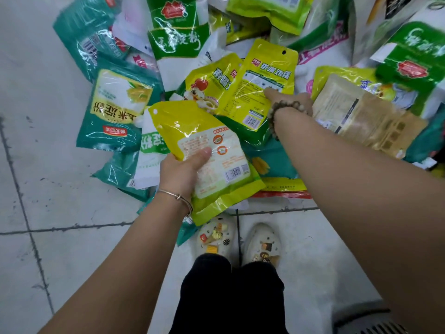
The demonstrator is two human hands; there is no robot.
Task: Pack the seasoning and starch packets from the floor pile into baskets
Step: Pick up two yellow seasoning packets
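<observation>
A single view is given, taken by a wide-angle camera worn on the head; it is aimed steeply downward at the tiled floor [48,165]; the packet pile [178,42] is seen close ahead; the shoes [261,244] are caught directly beneath.

Scuffed pale tile floor [48,189], possibly a grate [382,328].
</observation>
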